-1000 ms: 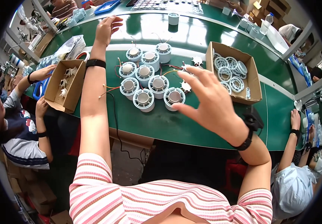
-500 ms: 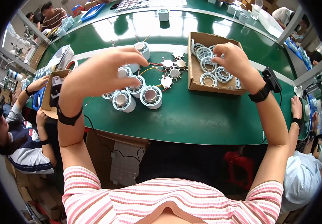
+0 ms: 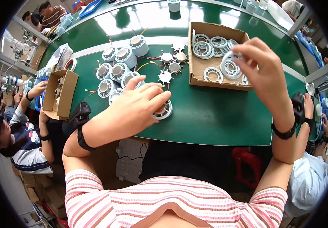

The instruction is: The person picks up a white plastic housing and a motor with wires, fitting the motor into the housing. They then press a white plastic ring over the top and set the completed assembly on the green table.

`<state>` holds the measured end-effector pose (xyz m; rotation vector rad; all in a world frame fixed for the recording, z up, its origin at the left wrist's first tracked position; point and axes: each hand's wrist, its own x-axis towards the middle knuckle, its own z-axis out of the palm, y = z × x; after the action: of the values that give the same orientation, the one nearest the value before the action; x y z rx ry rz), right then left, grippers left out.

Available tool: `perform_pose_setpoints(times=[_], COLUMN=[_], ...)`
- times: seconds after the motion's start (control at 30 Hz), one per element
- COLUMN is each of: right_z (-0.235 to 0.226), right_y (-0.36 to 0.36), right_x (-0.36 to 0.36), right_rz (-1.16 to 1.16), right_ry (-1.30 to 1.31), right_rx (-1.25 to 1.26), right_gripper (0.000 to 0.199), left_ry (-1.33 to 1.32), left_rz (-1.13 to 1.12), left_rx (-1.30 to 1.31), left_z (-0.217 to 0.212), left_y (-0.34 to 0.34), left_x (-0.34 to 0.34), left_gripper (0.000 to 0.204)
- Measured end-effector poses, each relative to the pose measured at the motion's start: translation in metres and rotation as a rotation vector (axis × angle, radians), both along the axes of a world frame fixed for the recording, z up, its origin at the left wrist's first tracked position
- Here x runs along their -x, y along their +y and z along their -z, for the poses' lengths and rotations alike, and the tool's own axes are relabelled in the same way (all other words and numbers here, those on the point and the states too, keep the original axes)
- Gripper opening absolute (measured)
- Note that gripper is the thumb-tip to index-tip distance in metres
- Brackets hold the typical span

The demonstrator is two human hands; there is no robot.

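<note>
My left hand (image 3: 137,100) is closed over a pale blue cylindrical housing (image 3: 165,112), which partly shows under my fingers near the table's front. Several similar housings (image 3: 120,71), some trailing wires, stand grouped behind and left of that hand. My right hand (image 3: 261,62) pinches a pale plastic ring (image 3: 230,67) above the right side of an open cardboard box (image 3: 194,80). More such rings (image 3: 203,49) lie inside the box. Between housings and box lie several white spoked discs with round centres (image 3: 165,77), wires attached.
Another cylinder (image 3: 173,5) stands at the far side of the green table (image 3: 209,117). On the left, a co-worker's hands hold a small cardboard box (image 3: 67,91) with white parts. A plastic bag (image 3: 61,55) and tape roll (image 3: 70,64) lie behind it. Another person's arm rests at the right.
My left hand has come down onto a housing, which now stands nearer me, apart from the group. My right hand has taken a ring and moved right. The view has shifted slightly.
</note>
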<state>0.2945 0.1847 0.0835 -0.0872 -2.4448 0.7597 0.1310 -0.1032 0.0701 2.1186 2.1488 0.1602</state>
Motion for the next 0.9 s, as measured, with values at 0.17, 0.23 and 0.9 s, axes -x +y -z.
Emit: perform_pose_setpoints(times=[0.17, 0.23, 0.9], right_z=[0.052, 0.078, 0.079], right_y=[-0.044, -0.049, -0.098], right_x=[-0.058, -0.065, -0.077], right_rz=[-0.101, 0.017, 0.036], right_ry=[-0.280, -0.349, 0.039], right_rx=[0.102, 0.112, 0.457], right_gripper=[0.028, 0.035, 0.078], left_ry=[-0.251, -0.315, -1.240], left_rz=[-0.018, -0.022, -0.215], left_rx=[-0.103, -0.203, 0.095], left_z=[0.030, 0.046, 0.060], left_y=[0.006, 0.012, 0.057], left_x=[-0.043, -0.053, -0.043], left_gripper=[0.068, 0.071, 0.066])
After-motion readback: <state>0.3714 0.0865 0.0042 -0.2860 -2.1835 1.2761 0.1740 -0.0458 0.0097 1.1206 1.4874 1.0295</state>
